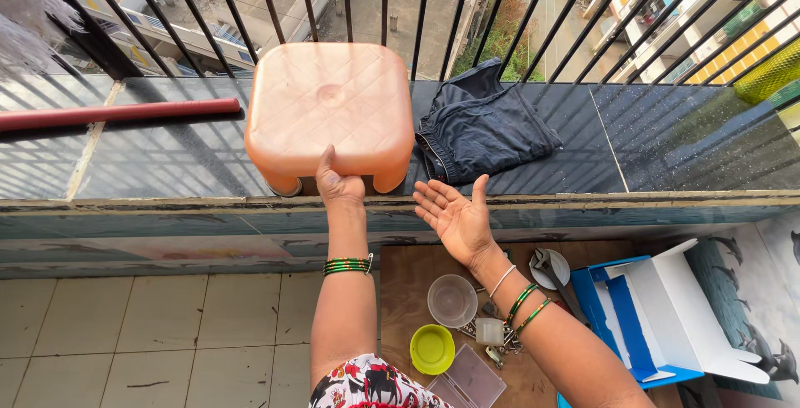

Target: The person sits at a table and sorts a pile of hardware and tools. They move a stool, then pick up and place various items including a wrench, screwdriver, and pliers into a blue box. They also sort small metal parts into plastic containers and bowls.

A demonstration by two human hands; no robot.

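Sitting upside-down on the dark ledge (542, 166), legs down at the near edge, the peach stool (329, 112) fills the middle of the view. At its 3 o'clock, touching its side, lie folded dark shorts (483, 125); at 9 o'clock a red pipe (117, 114) runs along the ledge; black railing bars (383, 0) rise at 12. Below, at 5 o'clock, a board carries a clear cup (452, 300), a green lid (432, 349) and a blue-and-white box (658, 316). The left hand (337, 181) grasps the stool's near rim, arm straight. The right hand (454, 216) is released, palm up, fingers spread, near the shorts.
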